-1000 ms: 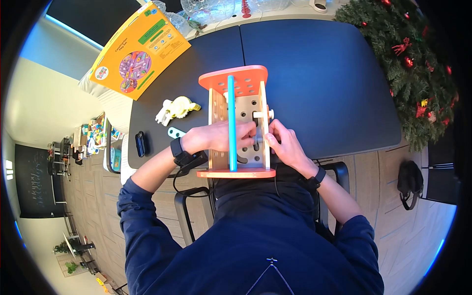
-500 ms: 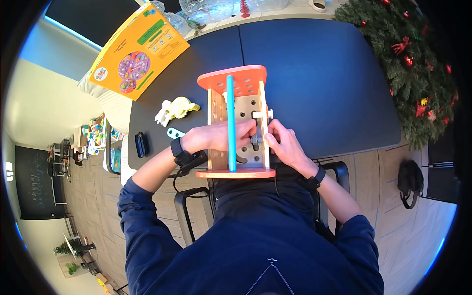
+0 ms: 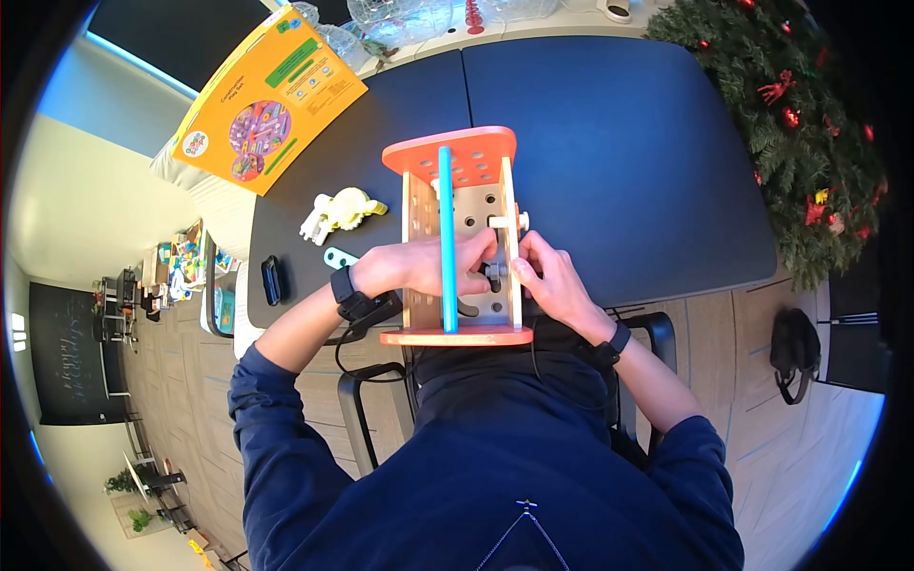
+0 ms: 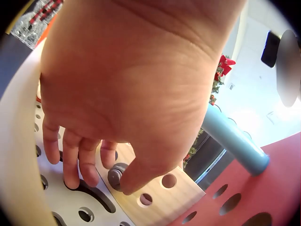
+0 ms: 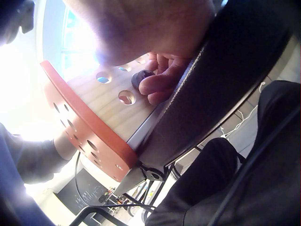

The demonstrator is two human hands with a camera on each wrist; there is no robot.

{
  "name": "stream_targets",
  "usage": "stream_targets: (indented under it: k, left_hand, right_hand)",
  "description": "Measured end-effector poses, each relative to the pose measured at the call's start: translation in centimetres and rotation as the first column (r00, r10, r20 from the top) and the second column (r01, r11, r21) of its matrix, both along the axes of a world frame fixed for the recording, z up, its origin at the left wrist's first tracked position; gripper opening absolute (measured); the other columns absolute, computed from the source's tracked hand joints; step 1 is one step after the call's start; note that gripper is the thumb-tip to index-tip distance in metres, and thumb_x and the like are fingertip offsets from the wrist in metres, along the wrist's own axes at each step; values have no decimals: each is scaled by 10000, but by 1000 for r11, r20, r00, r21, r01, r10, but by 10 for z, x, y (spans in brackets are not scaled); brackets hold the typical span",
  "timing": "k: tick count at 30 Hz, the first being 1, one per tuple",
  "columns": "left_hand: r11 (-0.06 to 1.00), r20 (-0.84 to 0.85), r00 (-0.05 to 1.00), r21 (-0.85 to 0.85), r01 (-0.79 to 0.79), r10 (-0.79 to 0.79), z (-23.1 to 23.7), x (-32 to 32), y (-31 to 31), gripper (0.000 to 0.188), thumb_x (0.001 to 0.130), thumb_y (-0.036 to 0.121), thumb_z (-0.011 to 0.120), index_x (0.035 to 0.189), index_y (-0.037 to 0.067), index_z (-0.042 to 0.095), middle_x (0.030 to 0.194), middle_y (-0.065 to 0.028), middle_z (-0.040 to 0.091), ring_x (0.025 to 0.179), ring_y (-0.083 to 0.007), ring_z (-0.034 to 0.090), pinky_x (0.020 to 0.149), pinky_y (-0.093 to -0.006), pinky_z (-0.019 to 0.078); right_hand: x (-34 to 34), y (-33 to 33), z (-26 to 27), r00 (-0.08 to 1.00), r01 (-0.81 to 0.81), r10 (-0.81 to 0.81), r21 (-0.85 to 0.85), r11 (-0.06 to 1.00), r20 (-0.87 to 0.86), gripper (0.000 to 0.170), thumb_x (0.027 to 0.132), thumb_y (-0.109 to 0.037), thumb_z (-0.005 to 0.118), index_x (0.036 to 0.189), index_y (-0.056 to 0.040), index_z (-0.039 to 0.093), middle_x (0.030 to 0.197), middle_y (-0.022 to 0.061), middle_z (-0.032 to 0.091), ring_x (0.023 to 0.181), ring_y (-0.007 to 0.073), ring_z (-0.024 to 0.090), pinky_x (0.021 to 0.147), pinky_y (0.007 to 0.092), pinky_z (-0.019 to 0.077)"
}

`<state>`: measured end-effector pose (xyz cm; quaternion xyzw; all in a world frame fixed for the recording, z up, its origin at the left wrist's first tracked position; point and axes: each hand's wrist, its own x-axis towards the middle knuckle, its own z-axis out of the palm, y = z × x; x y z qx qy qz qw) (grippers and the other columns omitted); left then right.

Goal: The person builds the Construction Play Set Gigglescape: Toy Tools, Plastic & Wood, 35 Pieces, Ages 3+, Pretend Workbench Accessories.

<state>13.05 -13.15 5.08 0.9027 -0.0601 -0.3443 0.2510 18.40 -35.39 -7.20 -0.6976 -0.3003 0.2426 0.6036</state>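
Observation:
An orange-ended wooden toy bench (image 3: 457, 335) with a blue bar (image 3: 447, 238) lies between the hands. Inside it, the left hand (image 3: 419, 265) reaches under the bar, thumb and index finger parted at a grey nut (image 3: 495, 271). The left wrist view has the thumb of that hand (image 4: 127, 89) against the nut (image 4: 115, 176), other fingers hanging loosely over the holed panel. Outside the wooden side, the right hand (image 3: 557, 284) is bent at the same spot; in the right wrist view its fingers (image 5: 162, 82) pinch a dark grey bolt head (image 5: 140, 80).
A white and yellow toy (image 3: 343, 211), a pale green strip (image 3: 339, 258) and a black case (image 3: 273, 279) lie left on the dark table (image 3: 609, 143). A yellow box (image 3: 271, 105) stands back left. A cream peg (image 3: 509, 222) crosses the bench side. A decorated tree (image 3: 781, 133) stands right.
The left thumb and fingers have shifted and parted slightly, and more of the grey nut shows between them. The right hand stays in place; the bench has barely moved.

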Motion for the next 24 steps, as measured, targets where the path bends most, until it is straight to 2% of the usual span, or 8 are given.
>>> stream_targets:
  k: [3,6,9,12,15,18,21,24]
  left_hand:
    - [998,-96,995,49,-34,38,8,4,-5,358,1102,350,580,1233,18,615,1102,-184,697,1014,-336,707,854,-455,539]
    - [983,221,961,-42,181,-168,-42,1,20,379,1085,354,601,1269,24,572,1093,-177,691,993,-308,702,855,-445,536]
    - [992,103,991,-85,91,-82,-33,4,14,380,1099,351,572,1277,16,584,1096,-184,690,1022,-322,700,889,-452,535]
    - [1000,-9,1000,10,23,-23,1,2,1,384,1131,344,516,1240,2,651,1128,-189,693,1081,-374,694,933,-473,531]
    - [999,3,999,-38,-33,34,4,2,-4,383,1124,347,538,1242,-1,646,1131,-197,687,1090,-370,691,947,-468,529]
    - [987,195,976,-107,119,-97,-41,3,17,407,1093,380,598,1258,7,606,1104,-205,680,1066,-325,693,927,-456,526]
    - [991,101,991,-83,101,-92,-32,4,11,407,1105,379,589,1288,15,586,1149,-193,677,1088,-316,686,935,-459,528]
    - [997,87,994,-44,71,-67,-18,-1,7,379,1133,347,542,1311,17,598,1179,-166,672,1125,-342,678,953,-474,533]
  right_hand:
    - [0,0,0,1000,2,-2,1,1000,4,382,1053,-375,674,977,-34,521,696,99,617,600,191,565,590,379,452]
    - [0,0,0,1000,3,-3,-5,1000,6,381,1054,-375,674,977,-34,521,697,101,621,599,191,567,590,378,452]
    - [0,1,-1,1000,0,0,-6,1000,2,381,1053,-372,675,977,-33,521,698,105,625,601,189,572,591,377,455]
    - [0,0,1,1000,-2,2,1,1000,-1,378,1052,-367,677,976,-31,520,699,107,629,602,186,576,592,373,457]
    - [0,0,3,1000,-3,3,0,1000,-4,378,1051,-363,679,975,-28,520,701,106,630,603,182,575,592,371,459]
    - [0,0,2,1000,0,0,1,1000,-12,381,1050,-364,682,974,-27,520,702,102,630,604,179,572,594,370,461]
    - [0,1,0,1000,4,-4,3,1000,-23,386,1049,-369,683,976,-27,520,702,99,629,605,177,569,595,371,462]
    - [-1,0,2,1000,4,-4,3,1000,-20,388,1049,-373,681,977,-27,521,700,97,625,607,179,569,596,372,461]
